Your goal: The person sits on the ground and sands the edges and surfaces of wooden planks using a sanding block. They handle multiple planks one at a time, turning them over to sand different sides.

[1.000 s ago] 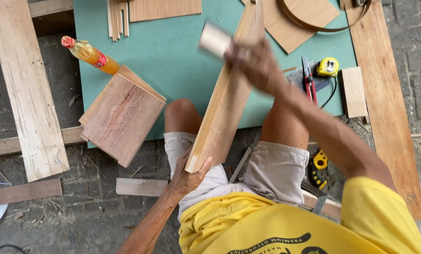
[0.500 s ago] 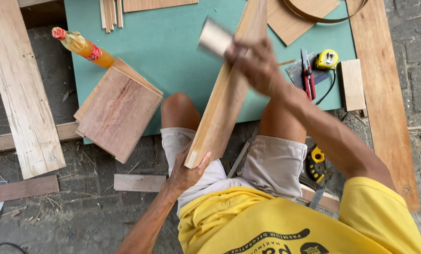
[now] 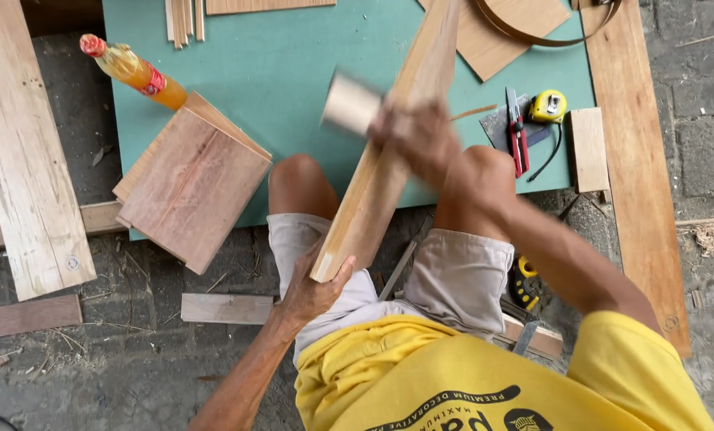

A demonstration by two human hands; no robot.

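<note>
Head view, looking down on a seated person in a yellow shirt and light shorts. A long wooden board (image 3: pixel 385 152) runs between the knees, long axis slanted: near end low by the left thigh, far end pointing up and to the right, out of frame at the top edge. It lies over the green surface (image 3: pixel 293 88), tilted rather than flat.

Left hand (image 3: pixel 313 289) cups the board's near end, fingers wrapped around the corner, grasping it.

Right hand (image 3: pixel 409 136) is clenched around a pale block (image 3: pixel 351 104), pressed against the board's left edge about midway along. Both hand and block are motion-blurred; what the block is made of cannot be told.

On the surface, left: a stack of reddish panels (image 3: pixel 193 183), an orange bottle (image 3: pixel 133 72) with a red cap just beside its upper corner. Right of the board: red-handled pliers (image 3: pixel 517 132), a yellow tape measure (image 3: pixel 550 105), a small wooden block (image 3: pixel 590 149). A long plank (image 3: pixel 21 152) lies on the paved floor, far left.
</note>
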